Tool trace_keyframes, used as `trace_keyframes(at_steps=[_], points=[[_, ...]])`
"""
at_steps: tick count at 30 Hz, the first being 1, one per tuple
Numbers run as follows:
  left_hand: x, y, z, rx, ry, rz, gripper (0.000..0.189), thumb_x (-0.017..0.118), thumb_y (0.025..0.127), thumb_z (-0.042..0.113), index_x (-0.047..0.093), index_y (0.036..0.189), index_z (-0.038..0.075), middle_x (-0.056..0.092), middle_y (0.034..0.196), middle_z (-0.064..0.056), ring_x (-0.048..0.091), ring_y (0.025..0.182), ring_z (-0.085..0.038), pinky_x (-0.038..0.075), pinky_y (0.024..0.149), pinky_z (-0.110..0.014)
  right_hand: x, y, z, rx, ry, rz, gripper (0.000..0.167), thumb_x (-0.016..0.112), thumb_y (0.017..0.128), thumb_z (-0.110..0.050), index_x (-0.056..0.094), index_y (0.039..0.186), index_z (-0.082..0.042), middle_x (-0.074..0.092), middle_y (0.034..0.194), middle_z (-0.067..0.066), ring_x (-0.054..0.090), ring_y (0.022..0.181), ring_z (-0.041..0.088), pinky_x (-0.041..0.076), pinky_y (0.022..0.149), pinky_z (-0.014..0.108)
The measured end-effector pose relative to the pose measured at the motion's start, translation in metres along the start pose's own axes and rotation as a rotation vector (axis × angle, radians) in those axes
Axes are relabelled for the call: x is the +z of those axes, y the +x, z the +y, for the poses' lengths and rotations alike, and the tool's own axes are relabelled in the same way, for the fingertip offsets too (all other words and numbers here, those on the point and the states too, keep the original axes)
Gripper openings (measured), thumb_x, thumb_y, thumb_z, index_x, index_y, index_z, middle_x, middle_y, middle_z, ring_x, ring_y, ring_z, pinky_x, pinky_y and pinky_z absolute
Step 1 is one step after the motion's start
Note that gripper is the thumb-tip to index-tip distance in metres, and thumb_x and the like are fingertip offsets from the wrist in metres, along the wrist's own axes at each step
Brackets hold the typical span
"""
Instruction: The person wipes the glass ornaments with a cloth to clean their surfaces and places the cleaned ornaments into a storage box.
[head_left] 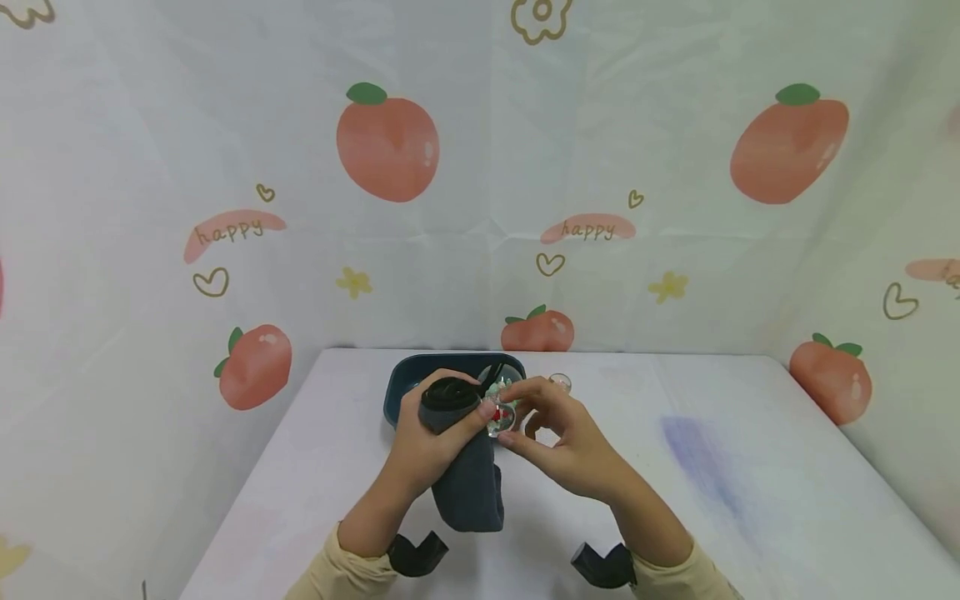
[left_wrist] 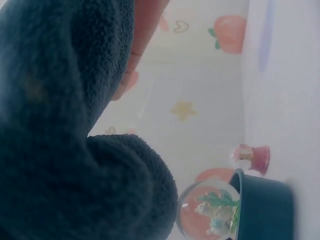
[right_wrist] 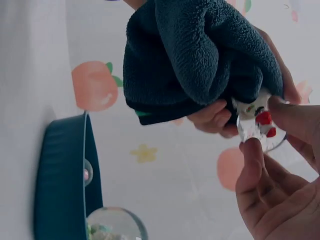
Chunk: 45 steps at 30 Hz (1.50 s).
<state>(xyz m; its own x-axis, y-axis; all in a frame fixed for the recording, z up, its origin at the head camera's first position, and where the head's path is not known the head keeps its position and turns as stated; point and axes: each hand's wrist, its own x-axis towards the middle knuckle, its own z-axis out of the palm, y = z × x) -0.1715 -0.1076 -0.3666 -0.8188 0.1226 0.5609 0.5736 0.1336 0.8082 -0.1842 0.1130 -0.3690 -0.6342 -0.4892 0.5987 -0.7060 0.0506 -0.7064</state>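
Note:
In the head view, my left hand (head_left: 420,442) grips a dark blue-grey towel (head_left: 468,496), bunched at the top and hanging down below the palm. Between both hands is a small clear snow globe (right_wrist: 261,124) with a red and white figure inside. My right hand (head_left: 573,446) pinches this globe by its right side, thumb and fingertips on the clear surface. The left thumb also lies against it, next to the towel. Towel cloth fills much of the left wrist view and hides most of the left fingers there.
Behind the hands stands a dark blue tray (head_left: 397,379). A larger snow globe (left_wrist: 210,210) with green and white shapes shows at its rim, and another small round item (right_wrist: 88,172) shows inside. A pink-based globe (left_wrist: 257,158) stands on the white table (head_left: 600,533) beyond.

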Motion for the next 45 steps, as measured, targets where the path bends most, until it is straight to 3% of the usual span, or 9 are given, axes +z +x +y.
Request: trace_keyframes(at_steps=[2, 6, 13, 19, 24, 32, 35, 41, 45], points=[[-0.0013, -0.0001, 0.0010, -0.020, -0.002, 0.001, 0.026, 0.081, 0.092, 0.016, 0.070, 0.116, 0.016, 0.073, 0.102, -0.003, 0.071, 0.097, -0.019, 0.058, 0.085, -0.038, 0.0009, 0.0003, -0.0001, -0.031, -0.013, 0.007, 0.046, 0.079, 0.092, 0.002, 0.061, 0.132, -0.009, 0.067, 0.116, 0.010, 0.066, 0.091, 0.016, 0.059, 0.070, 0.028], [-0.0016, -0.0005, 0.0021, -0.028, -0.007, 0.001, 0.025, 0.081, 0.092, 0.017, 0.070, 0.116, 0.017, 0.073, 0.104, -0.003, 0.070, 0.100, -0.020, 0.057, 0.087, -0.040, 0.0007, 0.0006, -0.0002, 0.009, -0.029, 0.022, 0.047, 0.079, 0.092, 0.000, 0.059, 0.134, -0.011, 0.071, 0.118, 0.010, 0.067, 0.088, 0.015, 0.058, 0.067, 0.028], [-0.0003, -0.0001, 0.0021, 0.005, -0.012, 0.005, 0.026, 0.081, 0.091, 0.016, 0.070, 0.114, 0.015, 0.073, 0.103, -0.003, 0.071, 0.097, -0.019, 0.057, 0.085, -0.038, -0.0008, 0.0004, 0.0012, 0.149, 0.006, -0.027, 0.025, 0.060, 0.107, -0.008, 0.064, 0.132, -0.010, 0.074, 0.097, 0.013, 0.070, 0.078, 0.018, 0.059, 0.072, 0.030], [-0.0016, -0.0004, -0.0009, 0.041, 0.000, 0.013, 0.031, 0.083, 0.089, 0.014, 0.070, 0.116, 0.013, 0.074, 0.102, -0.009, 0.071, 0.095, -0.017, 0.056, 0.085, -0.036, 0.0006, 0.0006, 0.0018, 0.073, -0.016, 0.027, 0.035, 0.075, 0.097, -0.002, 0.067, 0.131, -0.012, 0.075, 0.107, 0.007, 0.070, 0.090, 0.013, 0.058, 0.069, 0.029], [-0.0021, -0.0006, -0.0006, 0.024, -0.004, 0.013, 0.030, 0.083, 0.089, 0.016, 0.070, 0.117, 0.016, 0.073, 0.103, -0.007, 0.071, 0.096, -0.019, 0.057, 0.086, -0.037, 0.0011, 0.0003, 0.0008, 0.027, -0.036, 0.040, 0.044, 0.081, 0.092, -0.002, 0.065, 0.132, -0.012, 0.073, 0.108, 0.007, 0.066, 0.087, 0.014, 0.056, 0.065, 0.028], [0.0004, -0.0008, 0.0019, -0.001, -0.023, -0.006, 0.029, 0.083, 0.089, 0.016, 0.070, 0.116, 0.016, 0.073, 0.104, -0.004, 0.071, 0.097, -0.020, 0.057, 0.084, -0.037, 0.0004, 0.0006, 0.0005, 0.180, -0.026, 0.005, 0.026, 0.063, 0.106, -0.011, 0.065, 0.132, -0.013, 0.075, 0.108, 0.005, 0.071, 0.086, 0.013, 0.059, 0.072, 0.031], [0.0002, -0.0009, 0.0020, 0.010, -0.014, -0.004, 0.030, 0.083, 0.088, 0.014, 0.070, 0.116, 0.016, 0.074, 0.105, -0.004, 0.071, 0.097, -0.019, 0.058, 0.084, -0.036, 0.0008, 0.0003, 0.0020, 0.142, -0.017, 0.021, 0.026, 0.067, 0.104, -0.008, 0.067, 0.130, -0.013, 0.076, 0.104, 0.005, 0.072, 0.087, 0.013, 0.060, 0.072, 0.032], [-0.0011, -0.0003, 0.0022, 0.027, -0.004, 0.017, 0.031, 0.083, 0.088, 0.014, 0.070, 0.116, 0.015, 0.074, 0.105, -0.004, 0.072, 0.097, -0.019, 0.059, 0.086, -0.036, 0.0017, -0.0005, 0.0033, -0.029, -0.026, 0.088, 0.042, 0.082, 0.090, 0.003, 0.067, 0.127, -0.011, 0.070, 0.103, 0.007, 0.064, 0.085, 0.013, 0.056, 0.063, 0.027], [0.0000, -0.0002, 0.0038, 0.017, -0.004, 0.019, 0.029, 0.083, 0.089, 0.014, 0.070, 0.115, 0.016, 0.074, 0.105, -0.004, 0.072, 0.097, -0.019, 0.058, 0.086, -0.036, 0.0002, -0.0013, 0.0035, -0.015, -0.033, 0.082, 0.043, 0.083, 0.090, 0.000, 0.066, 0.128, -0.011, 0.070, 0.103, 0.008, 0.064, 0.084, 0.013, 0.056, 0.063, 0.027]])
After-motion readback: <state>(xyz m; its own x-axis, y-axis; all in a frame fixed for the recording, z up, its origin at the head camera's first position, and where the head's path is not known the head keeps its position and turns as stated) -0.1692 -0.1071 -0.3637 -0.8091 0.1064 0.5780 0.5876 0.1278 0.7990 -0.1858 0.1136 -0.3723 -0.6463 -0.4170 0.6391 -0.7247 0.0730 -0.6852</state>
